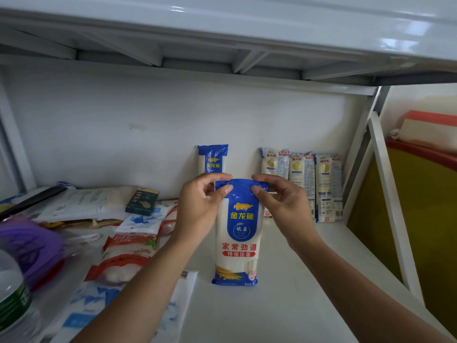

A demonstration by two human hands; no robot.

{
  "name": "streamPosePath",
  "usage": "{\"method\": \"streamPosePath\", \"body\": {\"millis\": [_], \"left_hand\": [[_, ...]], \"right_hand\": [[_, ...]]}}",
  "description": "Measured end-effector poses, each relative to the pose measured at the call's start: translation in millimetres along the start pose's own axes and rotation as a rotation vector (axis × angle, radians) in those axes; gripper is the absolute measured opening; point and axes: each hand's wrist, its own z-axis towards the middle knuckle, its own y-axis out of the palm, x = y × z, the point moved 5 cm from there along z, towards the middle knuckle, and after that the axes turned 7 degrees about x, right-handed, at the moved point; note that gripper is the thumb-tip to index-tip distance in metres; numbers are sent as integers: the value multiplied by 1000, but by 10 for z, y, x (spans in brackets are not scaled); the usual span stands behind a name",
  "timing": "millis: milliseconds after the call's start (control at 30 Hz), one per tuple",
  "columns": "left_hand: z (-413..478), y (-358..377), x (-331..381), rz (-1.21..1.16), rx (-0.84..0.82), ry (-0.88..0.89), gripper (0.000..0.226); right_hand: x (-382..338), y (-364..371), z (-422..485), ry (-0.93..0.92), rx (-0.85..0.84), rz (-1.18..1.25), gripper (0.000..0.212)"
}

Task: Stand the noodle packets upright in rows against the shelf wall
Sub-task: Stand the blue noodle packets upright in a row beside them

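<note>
A tall blue-and-white noodle packet (238,246) stands upright on the white shelf (296,280), its foot resting in the shelf's middle. My left hand (200,209) pinches its blue top edge on the left, and my right hand (279,201) pinches the same edge on the right. Behind it a second blue packet (212,158) leans upright against the back wall (123,134). To the right, three pale yellow-labelled noodle packets (303,179) stand side by side against that wall.
Left of the packet lie red-and-white bags (128,253), blue-and-white bags (81,305), a dark green box (142,200), papers, a purple lid (29,243) and a water bottle (12,300). A white frame post (390,206) bounds the shelf's right side.
</note>
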Motion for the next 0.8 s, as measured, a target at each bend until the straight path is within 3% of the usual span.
{"method": "streamPosePath", "body": {"millis": [333,467,567,700,800], "left_hand": [[5,0,49,200,66,179,13],[16,0,118,308,103,339,12],[4,-33,142,317,97,323,14],[8,-86,131,282,89,257,11],[17,-71,121,249,72,194,5]], "right_hand": [[-57,-19,24,-80,0,-115,14],[-51,-24,30,-104,-11,-148,8],[-58,-41,24,-115,-12,-199,2],[-78,-72,27,-97,1,-216,20],[-62,-100,62,-69,26,-212,18]]}}
